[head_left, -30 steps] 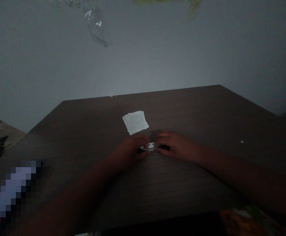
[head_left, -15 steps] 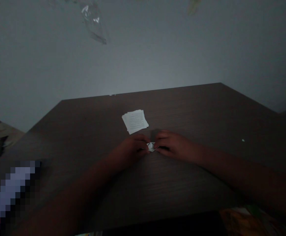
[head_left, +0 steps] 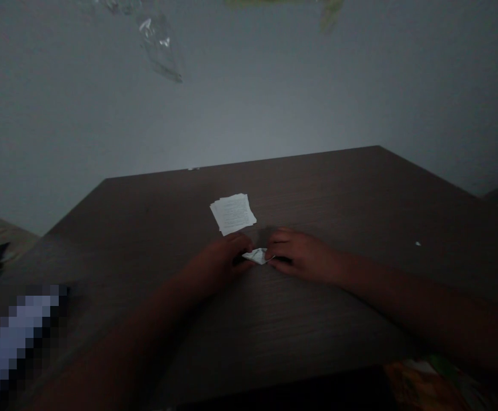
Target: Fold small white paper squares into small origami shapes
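A small folded piece of white paper (head_left: pixel 258 256) is between my two hands, low over the dark wooden table (head_left: pixel 317 194). My right hand (head_left: pixel 298 253) pinches the paper's right end between thumb and fingers. At its left end is my left hand (head_left: pixel 227 257), with thumb and fingertips a little apart around the paper's edge; the paper's left corner shows in that gap. Just beyond my left hand lies a loose stack of printed paper squares (head_left: pixel 234 213), its edges unevenly lined up.
A pale wall (head_left: pixel 274 85) rises behind the table, with a clear plastic piece (head_left: pixel 160 48) on it. A pixelated, blurred-out object (head_left: pixel 17 337) lies at the left. One tiny white scrap (head_left: pixel 418 244) is on the table at the right.
My left fingertips have drawn back a little to the left and parted, and more of the folded paper shows. My right hand stays at its end. The view has shifted slightly.
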`<move>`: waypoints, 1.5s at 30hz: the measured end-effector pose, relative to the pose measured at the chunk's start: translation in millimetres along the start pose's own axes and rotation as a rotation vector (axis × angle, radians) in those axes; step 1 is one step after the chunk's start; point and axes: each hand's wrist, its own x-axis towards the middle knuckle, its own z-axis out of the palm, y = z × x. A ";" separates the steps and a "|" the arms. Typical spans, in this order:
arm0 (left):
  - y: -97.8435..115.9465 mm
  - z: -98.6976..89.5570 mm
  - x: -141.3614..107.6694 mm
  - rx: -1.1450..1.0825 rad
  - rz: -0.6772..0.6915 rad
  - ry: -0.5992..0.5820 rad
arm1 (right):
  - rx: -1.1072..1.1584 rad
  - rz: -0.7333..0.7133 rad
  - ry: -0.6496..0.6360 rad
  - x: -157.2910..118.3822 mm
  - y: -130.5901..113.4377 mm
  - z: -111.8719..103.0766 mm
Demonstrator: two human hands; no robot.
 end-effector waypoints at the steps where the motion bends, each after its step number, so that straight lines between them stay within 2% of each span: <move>1: 1.3 -1.8 -0.2 0.018 0.002 -0.017 | -0.009 0.002 -0.004 -0.3 -0.8 -0.2; 12: 21.7 -6.7 0.0 0.095 -0.072 -0.077 | -0.055 0.169 0.036 -2.1 -8.8 -6.3; 20: 24.4 -2.2 -0.8 0.108 -0.064 -0.077 | -0.089 0.116 0.001 -2.4 -7.5 -6.6; 30: 32.7 -4.8 0.3 0.124 -0.128 -0.041 | -0.071 0.133 -0.057 -0.9 -9.3 -9.2; 34: 28.4 -3.0 0.7 0.094 -0.127 -0.038 | -0.072 0.140 -0.059 -1.1 -10.3 -9.1; 40: 24.0 1.1 -1.9 0.059 -0.095 0.034 | -0.088 0.136 -0.063 0.2 -10.4 -10.0; 45: 26.4 0.1 -1.8 0.075 -0.087 0.004 | -0.084 0.141 -0.074 1.3 -11.8 -10.7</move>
